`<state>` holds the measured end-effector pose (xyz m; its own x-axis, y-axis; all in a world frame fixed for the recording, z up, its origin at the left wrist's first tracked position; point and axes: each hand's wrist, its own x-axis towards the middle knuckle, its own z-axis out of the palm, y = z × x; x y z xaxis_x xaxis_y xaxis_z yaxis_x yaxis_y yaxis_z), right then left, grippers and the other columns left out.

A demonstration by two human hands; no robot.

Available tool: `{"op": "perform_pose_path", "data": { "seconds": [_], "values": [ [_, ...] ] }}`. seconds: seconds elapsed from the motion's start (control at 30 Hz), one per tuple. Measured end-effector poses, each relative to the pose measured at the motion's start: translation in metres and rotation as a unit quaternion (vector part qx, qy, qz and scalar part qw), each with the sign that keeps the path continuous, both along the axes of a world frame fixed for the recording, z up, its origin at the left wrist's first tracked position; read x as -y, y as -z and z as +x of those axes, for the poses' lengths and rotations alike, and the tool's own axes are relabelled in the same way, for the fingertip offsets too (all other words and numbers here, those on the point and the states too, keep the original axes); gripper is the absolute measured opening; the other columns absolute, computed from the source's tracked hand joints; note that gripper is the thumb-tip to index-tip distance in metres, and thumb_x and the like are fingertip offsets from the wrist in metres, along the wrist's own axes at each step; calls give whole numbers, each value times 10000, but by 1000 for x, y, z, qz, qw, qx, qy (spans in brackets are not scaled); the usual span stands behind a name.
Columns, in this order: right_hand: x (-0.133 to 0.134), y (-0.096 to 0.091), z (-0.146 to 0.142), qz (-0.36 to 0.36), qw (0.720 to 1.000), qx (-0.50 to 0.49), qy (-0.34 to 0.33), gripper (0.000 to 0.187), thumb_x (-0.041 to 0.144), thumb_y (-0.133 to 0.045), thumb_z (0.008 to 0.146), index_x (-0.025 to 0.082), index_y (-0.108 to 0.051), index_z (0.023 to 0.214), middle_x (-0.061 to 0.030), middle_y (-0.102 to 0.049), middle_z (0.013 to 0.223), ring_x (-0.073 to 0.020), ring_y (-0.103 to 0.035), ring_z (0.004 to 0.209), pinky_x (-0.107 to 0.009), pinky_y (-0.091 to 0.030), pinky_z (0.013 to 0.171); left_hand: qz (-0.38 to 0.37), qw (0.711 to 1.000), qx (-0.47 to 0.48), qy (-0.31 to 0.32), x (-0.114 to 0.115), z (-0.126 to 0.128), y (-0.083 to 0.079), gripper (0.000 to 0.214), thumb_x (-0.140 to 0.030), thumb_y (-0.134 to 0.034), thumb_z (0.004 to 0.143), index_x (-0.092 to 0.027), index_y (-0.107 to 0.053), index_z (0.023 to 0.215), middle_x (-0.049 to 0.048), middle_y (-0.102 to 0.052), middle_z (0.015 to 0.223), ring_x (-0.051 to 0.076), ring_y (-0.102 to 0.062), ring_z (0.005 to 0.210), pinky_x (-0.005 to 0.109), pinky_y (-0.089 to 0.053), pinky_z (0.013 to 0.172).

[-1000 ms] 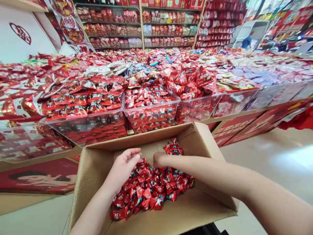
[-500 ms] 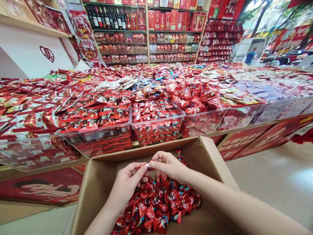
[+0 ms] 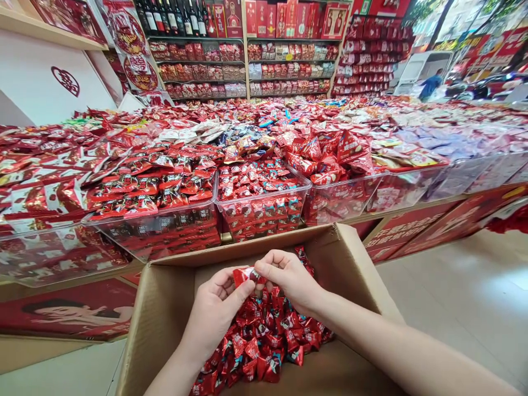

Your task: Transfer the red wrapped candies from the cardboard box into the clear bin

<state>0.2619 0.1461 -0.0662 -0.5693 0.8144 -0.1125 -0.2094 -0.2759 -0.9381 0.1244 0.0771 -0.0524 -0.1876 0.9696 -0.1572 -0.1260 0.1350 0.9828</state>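
Observation:
Between my two hands is one red wrapped candy (image 3: pixel 247 274), held above an open cardboard box (image 3: pixel 165 324). My left hand (image 3: pixel 218 302) pinches its left side between thumb and fingers. At the right end, my right hand (image 3: pixel 284 278) grips the wrapper with thumb and forefinger. Loose red wrapped candies (image 3: pixel 264 335) with blue and white print lie heaped on the box floor below. One more candy (image 3: pixel 303 257) rests apart near the box's back wall.
Beyond the box, a clear bin (image 3: pixel 264 206) holds similar candies, with a bin of dark-and-red packets (image 3: pixel 152 220) left of it and a bin of larger red packets (image 3: pixel 346 192) right. Shelves with wine bottles (image 3: pixel 177 22) stand behind. Outside at right is a person (image 3: pixel 431 85).
The candy has turned between my fingers, so more of its red wrapper shows. Both hands stay close together over the box. My view has shifted slightly.

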Motion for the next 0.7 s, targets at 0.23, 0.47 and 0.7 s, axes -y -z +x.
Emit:
{"op": "perform_pose_path", "data": {
  "seconds": [0.23,0.47,0.7],
  "values": [
    [1,1,2,-33,999,-15,-8,302,398,-671,626,146,-504,610,25,-568,501,-54,-432,419,-188,-296,428,-34,999,12,0,1,-6,4,145,-255,-654,701,-162,-662,812,-11,-677,635,81,-574,566,155,-426,514],
    [2,2,2,-91,994,-53,-25,301,381,-688,615,149,-496,610,34,-576,522,-49,-457,435,-187,-321,465,-39,999,36,-2,0,-7,-1,149,-278,-642,705,-144,-663,764,-7,-641,588,73,-541,521,157,-391,472],
    [1,9,0,31,998,-12,-51,336,315,-725,572,148,-572,820,15,-588,706,-78,-525,619,-229,-419,611,-22,996,-87,23,-1,-10,7,147,-305,-640,697,-158,-655,696,-31,-596,552,85,-504,519,184,-412,502]
  ]
}}
